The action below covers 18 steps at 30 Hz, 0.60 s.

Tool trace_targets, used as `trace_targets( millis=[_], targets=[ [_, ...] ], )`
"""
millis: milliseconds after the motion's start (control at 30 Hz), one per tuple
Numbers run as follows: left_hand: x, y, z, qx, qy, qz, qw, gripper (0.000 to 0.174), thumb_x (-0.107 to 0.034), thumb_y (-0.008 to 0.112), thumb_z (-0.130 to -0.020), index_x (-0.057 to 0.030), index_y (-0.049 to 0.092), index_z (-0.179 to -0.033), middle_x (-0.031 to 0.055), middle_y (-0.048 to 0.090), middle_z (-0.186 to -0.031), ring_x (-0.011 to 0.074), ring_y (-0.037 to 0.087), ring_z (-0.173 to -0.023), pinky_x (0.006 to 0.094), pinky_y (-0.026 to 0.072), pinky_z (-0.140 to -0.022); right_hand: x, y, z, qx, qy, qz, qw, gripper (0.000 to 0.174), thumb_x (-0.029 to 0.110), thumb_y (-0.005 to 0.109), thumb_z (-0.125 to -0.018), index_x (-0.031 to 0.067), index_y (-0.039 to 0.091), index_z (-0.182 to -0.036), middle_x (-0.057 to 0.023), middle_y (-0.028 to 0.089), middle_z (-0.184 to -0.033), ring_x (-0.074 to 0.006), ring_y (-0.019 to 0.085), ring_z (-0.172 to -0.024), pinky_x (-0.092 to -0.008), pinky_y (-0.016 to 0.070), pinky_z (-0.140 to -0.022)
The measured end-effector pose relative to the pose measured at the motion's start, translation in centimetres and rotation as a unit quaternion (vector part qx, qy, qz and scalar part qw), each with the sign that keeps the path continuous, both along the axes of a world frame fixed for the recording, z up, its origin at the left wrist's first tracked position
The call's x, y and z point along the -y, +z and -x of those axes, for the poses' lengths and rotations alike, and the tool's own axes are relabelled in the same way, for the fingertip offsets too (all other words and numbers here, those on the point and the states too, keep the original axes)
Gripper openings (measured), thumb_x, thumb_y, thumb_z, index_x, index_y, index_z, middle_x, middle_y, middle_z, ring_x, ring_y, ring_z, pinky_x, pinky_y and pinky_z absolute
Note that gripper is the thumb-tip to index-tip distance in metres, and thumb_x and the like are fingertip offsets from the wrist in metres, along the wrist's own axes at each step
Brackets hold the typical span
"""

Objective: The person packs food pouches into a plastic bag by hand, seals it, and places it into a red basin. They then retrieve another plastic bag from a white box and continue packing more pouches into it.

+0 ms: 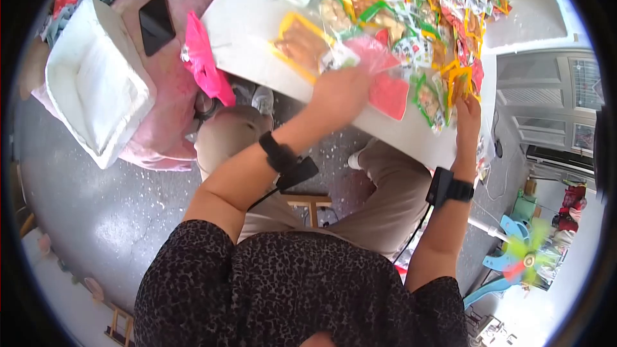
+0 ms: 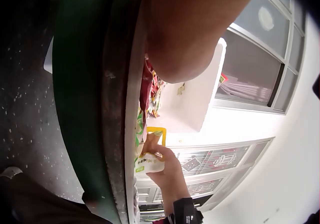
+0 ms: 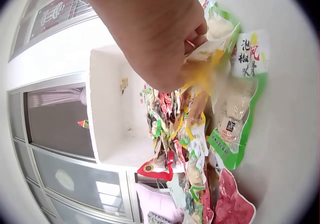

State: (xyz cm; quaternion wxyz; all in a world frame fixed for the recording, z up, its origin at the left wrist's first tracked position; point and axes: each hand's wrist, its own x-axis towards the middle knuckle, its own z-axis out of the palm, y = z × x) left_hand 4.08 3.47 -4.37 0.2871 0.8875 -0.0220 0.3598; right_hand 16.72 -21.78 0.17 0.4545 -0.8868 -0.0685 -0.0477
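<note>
My left hand [image 1: 340, 93] is over the near edge of the white table [image 1: 247, 38], right at a red packet [image 1: 389, 96] and a blurred pinkish clear one. Its fingertips are hidden, so I cannot tell whether they hold a packet. My right hand [image 1: 469, 115] grips a yellow-edged food packet [image 2: 156, 136] at the right side of the heap. In the right wrist view its curled fingers pinch the packet's blurred yellow part. Green-edged packets [image 3: 235, 114] lie beneath. A yellow-edged packet of brown food [image 1: 301, 45] lies left of my left hand.
A heap of mixed packets [image 1: 450, 0] spreads over the table toward a white foam box [image 3: 117, 108]. To the left are another white box [image 1: 96, 80], a dark phone [image 1: 156, 24] and a bright pink bag [image 1: 204, 61]. A colourful fan [image 1: 528, 260] stands at right.
</note>
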Motion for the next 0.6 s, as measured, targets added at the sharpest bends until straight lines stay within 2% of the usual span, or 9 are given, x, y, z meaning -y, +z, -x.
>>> trace_targets(
  millis=[100,200,233,333,367,500,600],
  targets=[
    [0.3,-1.0,0.2,0.025,-0.017,0.014,0.999,0.008,-0.010,0.054,-0.062,-0.0064,0.047,-0.065,0.0080,0.046,-0.059,0.0255,0.049,-0.053,0.0356,0.0396,-0.046,2.0,-1.5,-0.8,0.035,0.073,0.149,0.986,0.029,0.012,0.046,-0.074,-0.0004,0.047,-0.100,-0.0125,0.053,-0.086,-0.0176,0.051,-0.080,-0.0263,0.0384,-0.070],
    [0.1,-0.4,0.5,0.006,-0.022,0.034,0.999,0.008,-0.010,0.054,-0.062,-0.0062,0.048,-0.066,0.0080,0.046,-0.060,0.0256,0.049,-0.053,0.0357,0.0397,-0.046,1.1,-0.1,1.1,0.061,0.029,0.197,0.978,0.027,0.011,0.043,-0.075,-0.0002,0.047,-0.100,-0.0139,0.053,-0.088,-0.0198,0.052,-0.082,-0.0279,0.0384,-0.072],
    [0.1,-0.4,0.5,0.014,-0.019,0.035,0.999,0.008,-0.010,0.053,-0.062,-0.0060,0.048,-0.066,0.0081,0.046,-0.060,0.0257,0.049,-0.053,0.0359,0.0398,-0.046,0.7,0.4,1.6,0.072,0.006,0.179,0.981,0.025,0.011,0.043,-0.076,-0.0005,0.047,-0.098,-0.0147,0.053,-0.085,-0.0219,0.053,-0.081,-0.0290,0.0389,-0.072],
    [0.2,-0.6,0.7,0.025,-0.013,0.033,0.999,0.009,-0.010,0.053,-0.061,-0.0056,0.049,-0.068,0.0081,0.047,-0.060,0.0259,0.049,-0.053,0.0364,0.0398,-0.047,1.2,1.8,1.6,0.076,-0.008,0.248,0.966,0.022,0.009,0.042,-0.077,-0.0006,0.048,-0.096,-0.0139,0.055,-0.082,-0.0221,0.053,-0.078,-0.0291,0.0393,-0.071],
    [0.2,-0.5,0.9,0.023,-0.011,0.030,0.999,0.009,-0.009,0.053,-0.061,-0.0054,0.049,-0.068,0.0080,0.046,-0.060,0.0258,0.049,-0.053,0.0366,0.0398,-0.047,1.0,2.3,2.1,0.100,-0.011,0.229,0.968,0.019,0.007,0.042,-0.078,-0.0013,0.049,-0.093,-0.0097,0.056,-0.078,-0.0169,0.053,-0.073,-0.0259,0.0400,-0.067],
    [0.7,0.1,1.8,-0.014,-0.010,0.025,1.000,0.011,-0.009,0.053,-0.061,-0.0054,0.051,-0.071,0.0076,0.046,-0.062,0.0254,0.049,-0.054,0.0370,0.0395,-0.047,1.5,2.9,2.5,-0.039,0.023,0.018,0.999,0.016,0.008,0.044,-0.079,-0.0017,0.052,-0.090,-0.0051,0.056,-0.084,-0.0105,0.052,-0.072,-0.0219,0.0393,-0.065],
    [0.5,-0.4,2.4,-0.022,-0.015,0.024,0.999,0.010,-0.008,0.052,-0.061,-0.0051,0.051,-0.070,0.0081,0.045,-0.063,0.0251,0.049,-0.057,0.0362,0.0404,-0.048,0.6,2.6,3.4,-0.137,0.086,-0.125,0.979,0.016,0.005,0.045,-0.078,-0.0005,0.051,-0.092,-0.0032,0.055,-0.084,-0.0078,0.051,-0.071,-0.0196,0.0394,-0.064]
  ],
)
